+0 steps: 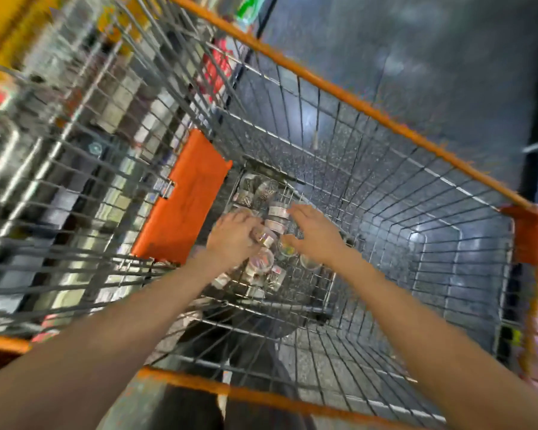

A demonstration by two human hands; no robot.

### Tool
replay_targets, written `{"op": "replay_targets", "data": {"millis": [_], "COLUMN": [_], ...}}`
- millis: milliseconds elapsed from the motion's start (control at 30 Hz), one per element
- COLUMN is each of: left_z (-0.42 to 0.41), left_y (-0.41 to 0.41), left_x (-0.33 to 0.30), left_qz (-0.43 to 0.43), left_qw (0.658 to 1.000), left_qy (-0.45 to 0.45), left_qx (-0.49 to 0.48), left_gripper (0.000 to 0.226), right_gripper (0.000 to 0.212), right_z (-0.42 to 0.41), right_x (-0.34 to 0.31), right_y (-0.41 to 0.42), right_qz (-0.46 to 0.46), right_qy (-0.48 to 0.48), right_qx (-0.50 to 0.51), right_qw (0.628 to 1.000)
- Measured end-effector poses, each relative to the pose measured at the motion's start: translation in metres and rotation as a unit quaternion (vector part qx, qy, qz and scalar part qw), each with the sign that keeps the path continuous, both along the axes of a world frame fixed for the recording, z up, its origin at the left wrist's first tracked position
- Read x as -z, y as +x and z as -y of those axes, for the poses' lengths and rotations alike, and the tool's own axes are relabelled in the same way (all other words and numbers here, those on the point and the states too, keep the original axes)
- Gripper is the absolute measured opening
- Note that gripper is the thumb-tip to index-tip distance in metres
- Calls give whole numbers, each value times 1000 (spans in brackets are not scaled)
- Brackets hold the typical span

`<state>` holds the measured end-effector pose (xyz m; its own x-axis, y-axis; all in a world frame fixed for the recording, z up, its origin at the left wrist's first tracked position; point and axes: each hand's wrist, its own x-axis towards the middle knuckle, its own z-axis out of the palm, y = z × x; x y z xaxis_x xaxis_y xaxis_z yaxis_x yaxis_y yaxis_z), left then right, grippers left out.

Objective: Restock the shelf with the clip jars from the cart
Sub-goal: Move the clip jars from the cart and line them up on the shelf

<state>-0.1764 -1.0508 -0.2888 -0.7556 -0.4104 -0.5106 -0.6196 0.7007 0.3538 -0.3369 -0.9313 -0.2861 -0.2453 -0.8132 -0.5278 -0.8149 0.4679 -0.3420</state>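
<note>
Speckled grey floor shows through the wire cart point(385, 193); blurred shelves point(59, 88) run past at 10 o'clock. Both hands reach to the cart bottom. Left hand point(232, 235) curls round a clear jar point(266, 237). Right hand point(315, 232) has fingers spread over the jars point(275, 217), gripping nothing visible. More jars lie at 6 o'clock of the hands, some on their sides, long axes mixed; blur hides detail. Judgement: early in a pick; many jars left, none seen shelved.
</note>
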Motion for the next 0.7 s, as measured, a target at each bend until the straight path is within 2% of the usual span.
{"op": "replay_targets", "data": {"millis": [133,267,333,433,567,700], "left_z": [16,29,37,46,47,42], "left_y": [12,34,46,66,97,128], "left_x": [-25,-57,-76,-105,-145,-178], "left_qz": [-13,-43,-57,-65,-84,-63], "left_qw": [999,997,995,991,992,993], "left_qy": [-34,-45,-27,6,-56,-81], "left_qx": [-15,-46,-74,-120,-80,-65], "left_gripper": [56,69,73,66,65,60], "right_gripper": [70,69,69,71,70,69], "right_z": [22,40,48,59,64,64], "right_x": [-30,-59,-74,-94,-126,-163], "right_y": [8,22,31,51,81,111], "right_qz": [-23,-24,-22,-21,-12,-17], "right_qy": [-13,-46,-61,-71,-101,-109], "right_qx": [-48,-75,-93,-122,-140,-175], "right_qw": [998,996,994,990,985,978]}}
